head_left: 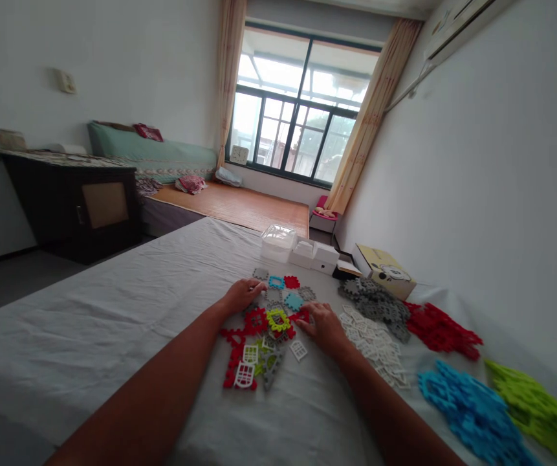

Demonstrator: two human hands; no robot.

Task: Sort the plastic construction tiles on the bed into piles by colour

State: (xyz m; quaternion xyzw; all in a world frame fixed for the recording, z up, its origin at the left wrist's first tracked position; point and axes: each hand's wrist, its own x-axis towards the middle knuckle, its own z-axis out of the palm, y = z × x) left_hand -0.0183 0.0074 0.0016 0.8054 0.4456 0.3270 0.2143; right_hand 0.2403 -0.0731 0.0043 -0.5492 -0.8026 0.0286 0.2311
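Loose interlocking plastic building pieces lie in a cluster between my hands. My left hand (pixel 244 295) is at its left side, fingers bent together beside a flat grey piece (pixel 274 295); what is under the fingertips is hidden. My right hand (pixel 324 325) has its thumb and fingers closed on a red toothed piece (pixel 300 316) at the right side. Between them are a yellow-green square frame (pixel 277 320), a red window-like piece (pixel 256 320) and a light blue square (pixel 294 301). Nearer me are white window pieces (pixel 244 375) and a grey triangle (pixel 272 367).
Right of my right hand lie piles of white window pieces (pixel 375 343), grey pieces (pixel 380 304), red pieces (pixel 440 329), blue pieces (pixel 477 411) and yellow-green pieces (pixel 535 404). A clear plastic box (pixel 278 242), white boxes (pixel 313 254) and a yellow carton (pixel 385 270) stand beyond.
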